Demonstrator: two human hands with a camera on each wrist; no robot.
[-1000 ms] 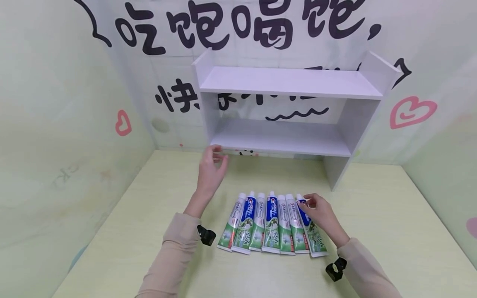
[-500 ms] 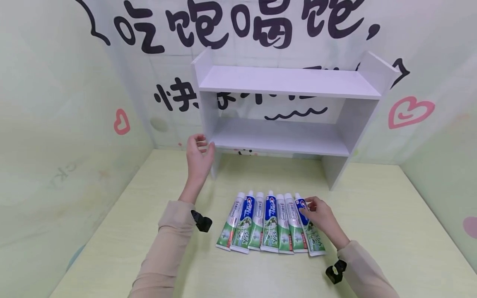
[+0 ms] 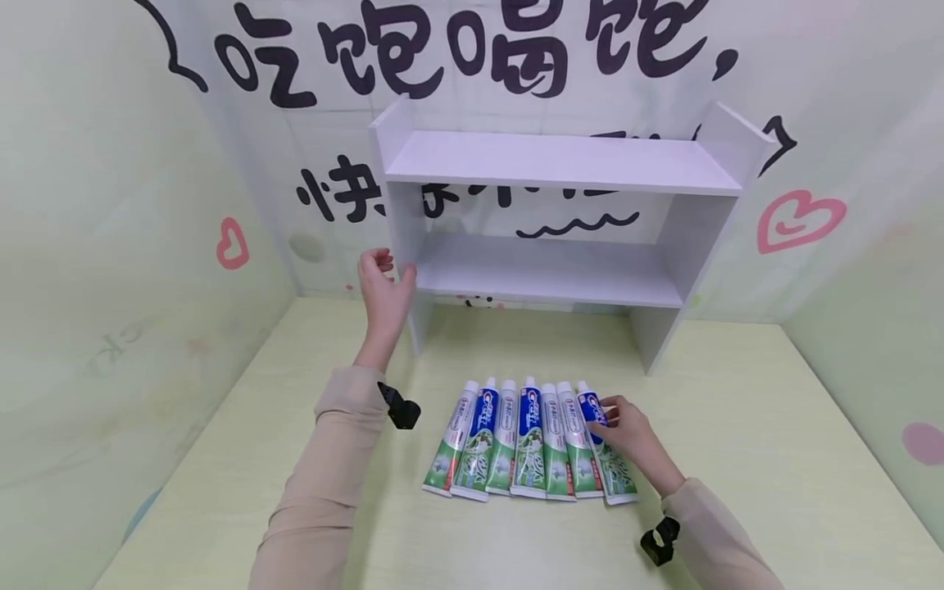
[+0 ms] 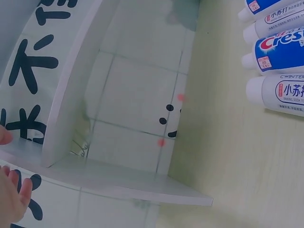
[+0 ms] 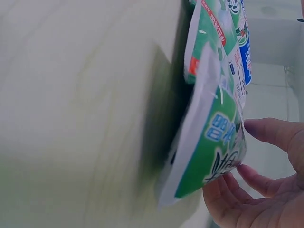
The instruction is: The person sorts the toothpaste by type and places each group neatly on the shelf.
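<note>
My right hand (image 3: 633, 434) pinches the rightmost toothpaste tube (image 3: 616, 477), blue at the cap end and green at the tail, at the end of a row on the table. In the right wrist view, thumb and fingers hold that tube's (image 5: 209, 147) sides. Several more tubes (image 3: 529, 442), blue-green and white-green by turns, lie close together with caps toward the shelf. My left hand (image 3: 383, 301) is raised at the white shelf's left side panel (image 3: 406, 221), thumb on the inner side, loosely bent fingers on the outer. The left wrist view catches only part of that hand (image 4: 12, 197).
The two-level white shelf (image 3: 564, 161) stands at the back of the pale table (image 3: 487, 549), with its middle board (image 3: 546, 270) above the tabletop. Printed walls (image 3: 125, 205) enclose the table behind and on both sides.
My left hand has moved left and up from below the shelf's middle board to its left side panel. The right hand stays on the rightmost toothpaste tube; the view has shifted slightly.
</note>
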